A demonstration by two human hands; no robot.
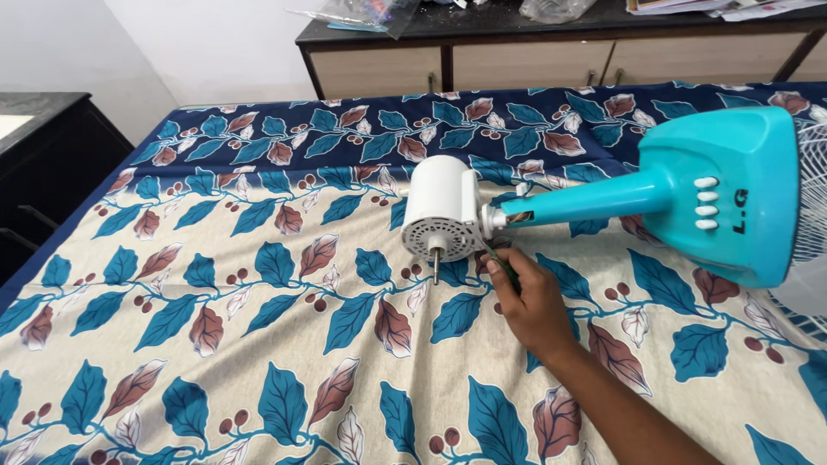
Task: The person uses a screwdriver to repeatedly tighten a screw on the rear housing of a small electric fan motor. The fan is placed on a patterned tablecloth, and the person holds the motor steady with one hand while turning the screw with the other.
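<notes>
Gripping a thin dark screwdriver, the right hand works just below the white cylindrical plastic fan motor with teal stand.

Fan stand: teal plastic, smooth, a slight gloss seen along neck and base. Motor housing: white plastic, smooth with a soft sheen, the face perforated with small vent holes. Shaft: bare metal, dull grey. Bed sheet: woven cloth, matt, printed with leaves, lightly creased. Cabinet: drawer fronts in pale wood-look laminate, matt; top dark and faintly glossy. Grille: thin white wire, coated.
</notes>
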